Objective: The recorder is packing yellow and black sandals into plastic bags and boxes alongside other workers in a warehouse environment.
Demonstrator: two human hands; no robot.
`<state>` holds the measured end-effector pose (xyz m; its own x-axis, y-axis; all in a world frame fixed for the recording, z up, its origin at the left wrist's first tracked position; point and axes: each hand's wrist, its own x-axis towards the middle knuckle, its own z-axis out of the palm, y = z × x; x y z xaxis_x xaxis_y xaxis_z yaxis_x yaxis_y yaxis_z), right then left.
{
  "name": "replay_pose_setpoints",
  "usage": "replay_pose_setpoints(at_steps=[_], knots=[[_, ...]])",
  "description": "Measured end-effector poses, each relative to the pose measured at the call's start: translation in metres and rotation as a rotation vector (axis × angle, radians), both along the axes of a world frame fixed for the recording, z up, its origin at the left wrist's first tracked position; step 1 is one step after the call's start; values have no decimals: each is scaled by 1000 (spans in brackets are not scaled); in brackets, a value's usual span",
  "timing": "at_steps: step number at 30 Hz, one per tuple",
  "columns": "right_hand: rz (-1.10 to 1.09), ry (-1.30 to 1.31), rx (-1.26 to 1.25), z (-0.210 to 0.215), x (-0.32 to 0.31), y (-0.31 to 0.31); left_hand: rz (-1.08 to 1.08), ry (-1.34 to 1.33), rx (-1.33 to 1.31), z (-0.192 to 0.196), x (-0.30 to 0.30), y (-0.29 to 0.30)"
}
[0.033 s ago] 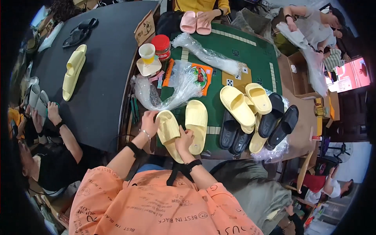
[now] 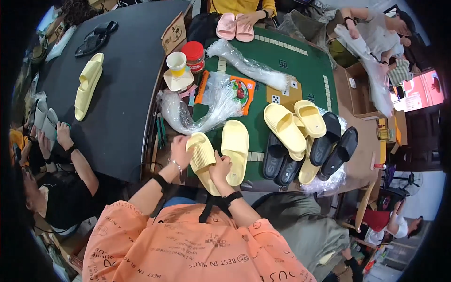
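A pale yellow slide sandal [image 2: 202,157] with a ribbed strap lies tilted at the near edge of the green table. My right hand [image 2: 220,167] grips it by the side, fingers wrapped at the strap and sole. At its toe edge, my left hand [image 2: 180,149] has bent fingers pressed against the rim; its fingertips are partly hidden and slightly blurred. Just to the right rests the matching yellow slide [image 2: 235,145], apart from the left hand and close by my right fingers. Further right is a heap of yellow slides [image 2: 284,124] and black slides [image 2: 342,150].
Clear plastic bags [image 2: 202,115] lie beyond my hands, beside a red-lidded jar [image 2: 193,54] and a paper cup [image 2: 176,63]. A person's hand touches pink slides [image 2: 226,27] across the table. On the dark table [image 2: 127,94] at left is another yellow slide [image 2: 88,87].
My left hand has shifted slightly left and down along the sandal's toe edge. My right hand and the sandals stay practically where they were.
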<state>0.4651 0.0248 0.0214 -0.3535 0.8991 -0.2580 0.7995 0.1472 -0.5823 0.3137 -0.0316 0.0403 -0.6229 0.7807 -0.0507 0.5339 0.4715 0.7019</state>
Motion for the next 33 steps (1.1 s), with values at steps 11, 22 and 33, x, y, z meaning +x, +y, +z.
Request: replay_pose_setpoints(at_steps=[11,22,33], knots=[[1,316,68,17,-5,180,-512,245,-270,6,38,1],[-280,506,-548,-34,-58,211,-303,178,-202,12,-4,34],[-136,377,-303,-4,-30,225,-416,134,-514,16,-12,51]])
